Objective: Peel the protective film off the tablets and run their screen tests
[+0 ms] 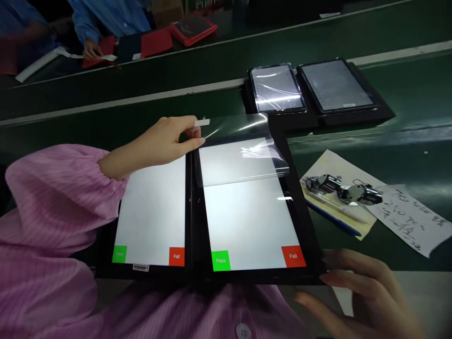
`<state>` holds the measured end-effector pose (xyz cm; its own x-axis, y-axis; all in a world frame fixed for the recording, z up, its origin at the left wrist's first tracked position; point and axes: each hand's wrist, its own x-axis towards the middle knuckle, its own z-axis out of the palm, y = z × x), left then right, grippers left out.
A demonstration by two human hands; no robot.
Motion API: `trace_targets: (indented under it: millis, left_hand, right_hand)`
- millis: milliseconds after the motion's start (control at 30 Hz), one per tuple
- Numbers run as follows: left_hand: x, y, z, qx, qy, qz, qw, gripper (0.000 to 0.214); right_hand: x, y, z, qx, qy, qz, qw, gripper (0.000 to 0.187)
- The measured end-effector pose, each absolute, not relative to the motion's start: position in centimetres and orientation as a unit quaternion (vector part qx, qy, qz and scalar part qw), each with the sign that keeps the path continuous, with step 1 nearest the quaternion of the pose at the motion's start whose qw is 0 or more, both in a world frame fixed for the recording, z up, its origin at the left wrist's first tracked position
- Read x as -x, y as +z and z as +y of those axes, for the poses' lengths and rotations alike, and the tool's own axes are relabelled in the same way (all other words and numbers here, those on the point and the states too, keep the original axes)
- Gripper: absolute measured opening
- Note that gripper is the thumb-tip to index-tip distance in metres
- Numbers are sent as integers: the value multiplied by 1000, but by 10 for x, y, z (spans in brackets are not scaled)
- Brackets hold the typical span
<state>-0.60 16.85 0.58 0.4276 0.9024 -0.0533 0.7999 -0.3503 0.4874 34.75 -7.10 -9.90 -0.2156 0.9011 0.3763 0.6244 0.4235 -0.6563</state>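
Two white-lit tablet screens (247,226) with green Pass and red Fail squares lie side by side in a black rectangular tray (307,235), on a dark green conveyor belt (399,99). The left hand (158,143), emerging from a pink striped sleeve (52,197), holds a narrow pinch on a small white tab (202,122) attached to a clear plastic film (243,136). Film is lifted off the upper part of the right screen and folds over near mid-height; the lower part appears covered, though this is hard to confirm. No film is discernible on the left screen. The right hand (367,296) is loosely open, fingertips just beside the tray's near corner. Two film-covered tablets (277,89) in black trays lie farther across the belt, with no hand on them.
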Motion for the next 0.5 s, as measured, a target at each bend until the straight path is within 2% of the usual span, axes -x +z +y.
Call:
trace_targets:
  millis: [100,167,233,367,500]
  left_hand:
    - [-1,7,162,-815,91,531,214,26]
    - [-7,11,158,-805,80,552,203,32]
    - [-11,12,157,-783,95,582,198,32]
    - [-16,9,157,-744,158,607,231,17]
    - [-25,6,159,-740,187,600,242,14]
  right_hand:
    - [-336,-115,-81,577,192,-668,429,36]
    - [-329,-120,-82,579,208,-649,448,28]
    - [-326,-122,-81,561,207,-651,467,31]
    - [-322,-122,-78,530,202,-655,499,36]
    - [-319,-125,-80,526,213,-635,524,40]
